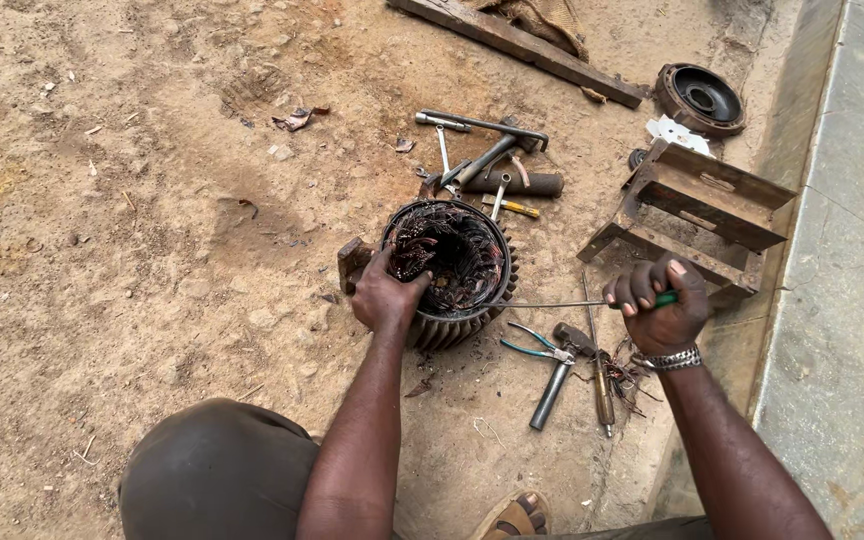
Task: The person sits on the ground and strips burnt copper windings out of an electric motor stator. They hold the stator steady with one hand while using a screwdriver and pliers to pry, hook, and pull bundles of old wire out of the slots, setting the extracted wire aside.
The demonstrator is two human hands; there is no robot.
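Note:
A finned metal motor stator (472, 318), full of dark copper windings (452, 250), stands upright on the dirt ground. My left hand (384, 292) grips its near-left rim, thumb over the edge. My right hand (660, 302) is closed on the green handle of a long screwdriver (552, 304). The thin shaft lies level, and its tip reaches the stator's right rim.
Pliers (532, 347), a hammer (558, 375) and another screwdriver (602, 385) lie near my right hand. More tools (492, 160) lie beyond the stator. A rusty metal bracket (702, 205), a round end cover (700, 98), a wooden plank (512, 38) and a concrete kerb (832, 300) lie at right.

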